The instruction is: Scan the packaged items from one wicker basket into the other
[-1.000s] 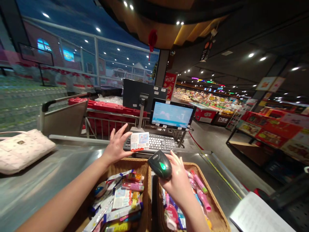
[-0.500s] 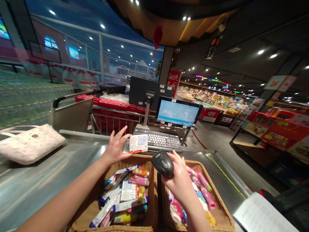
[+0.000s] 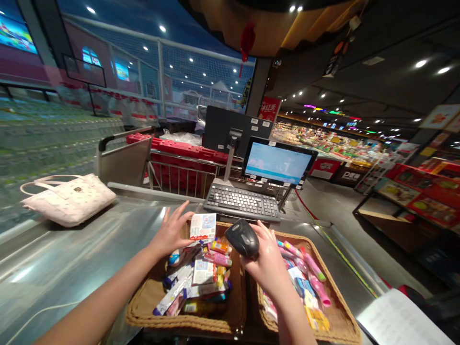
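My left hand grips a small flat white-and-red snack box by its left edge, its printed side and barcode facing me. The box is above the far end of the left wicker basket. That basket holds several packaged sweets, long silver-and-blue packets and another similar white box. In my right hand is a black handheld barcode scanner, its head pointing left toward the box. Under my right forearm lies the right wicker basket, with pink tubes and yellow and blue packets.
A keyboard and a lit screen stand beyond the baskets. On the metal counter, a pale handbag lies at the left and printed paper sheets at the right. A red shopping cart is behind the counter.
My left hand has lowered the snack box slightly, from over the keyboard's edge to above the left basket. The view has shifted a little left; the scanner stays in my right hand.
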Available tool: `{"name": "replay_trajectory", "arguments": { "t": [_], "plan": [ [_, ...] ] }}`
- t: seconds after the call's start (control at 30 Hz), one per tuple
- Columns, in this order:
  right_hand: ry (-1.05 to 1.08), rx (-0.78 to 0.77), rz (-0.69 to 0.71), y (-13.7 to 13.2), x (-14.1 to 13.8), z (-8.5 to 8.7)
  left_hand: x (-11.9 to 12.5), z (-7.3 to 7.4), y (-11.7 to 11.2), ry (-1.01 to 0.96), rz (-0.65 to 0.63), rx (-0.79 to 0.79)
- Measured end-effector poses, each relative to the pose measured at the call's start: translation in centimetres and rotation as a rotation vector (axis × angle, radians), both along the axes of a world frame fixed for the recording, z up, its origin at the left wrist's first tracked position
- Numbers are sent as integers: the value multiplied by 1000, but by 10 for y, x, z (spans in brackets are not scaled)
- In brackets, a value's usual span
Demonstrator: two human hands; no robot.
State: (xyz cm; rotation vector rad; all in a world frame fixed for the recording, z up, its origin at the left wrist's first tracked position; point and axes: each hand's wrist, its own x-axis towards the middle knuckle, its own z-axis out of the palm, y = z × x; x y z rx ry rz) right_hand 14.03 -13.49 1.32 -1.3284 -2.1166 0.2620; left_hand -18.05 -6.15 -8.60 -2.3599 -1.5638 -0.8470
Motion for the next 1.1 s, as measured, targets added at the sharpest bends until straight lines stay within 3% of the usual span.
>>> {"name": "replay_trajectory", "arguments": {
  "t": [0.27, 0.7, 1.1],
  "plan": [
    [-21, -54, 14, 6, -14, -11, -14, -24, -12, 46, 14, -132],
    [-39, -123, 45, 13, -35, -26, -19, -41, -20, 122, 159, -325],
    [-33, -168, 54, 21, -41, -38, -14, -38, -15, 246, 225, -500]
  ]
}}
